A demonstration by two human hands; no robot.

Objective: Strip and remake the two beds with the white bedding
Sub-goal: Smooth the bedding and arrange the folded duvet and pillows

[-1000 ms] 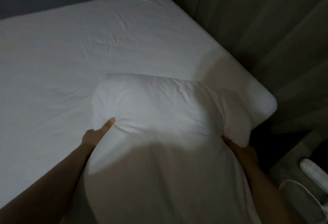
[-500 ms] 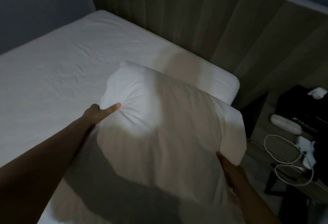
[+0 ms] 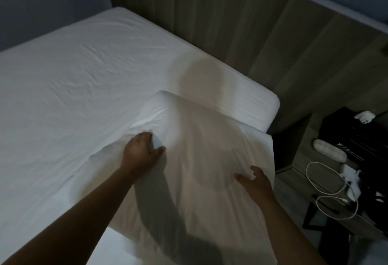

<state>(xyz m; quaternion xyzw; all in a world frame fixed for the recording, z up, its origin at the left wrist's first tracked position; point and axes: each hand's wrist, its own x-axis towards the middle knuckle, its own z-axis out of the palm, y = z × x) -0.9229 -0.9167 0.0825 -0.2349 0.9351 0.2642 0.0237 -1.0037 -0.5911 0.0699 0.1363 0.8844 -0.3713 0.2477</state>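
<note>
A white pillow [image 3: 201,139] in a white case lies on the near right part of the bed [image 3: 73,80], which is covered by a smooth white fitted sheet. My left hand [image 3: 142,151] grips a bunch of the pillow's fabric on its left side. My right hand [image 3: 254,178] grips the pillow at its lower right, fingers curled into the cloth. The pillow's right edge hangs past the mattress corner. The room is dim and my shadow falls across the pillow and sheet.
A wood-panelled headboard wall [image 3: 231,23] runs behind the bed. To the right stands a bedside table [image 3: 302,160] with a black box [image 3: 357,139], a white cable [image 3: 327,193] and small white items. A narrow gap separates bed and table.
The pillow has come down from in front of me onto the mattress near the head end. Both hands shifted from its sides onto its top surface.
</note>
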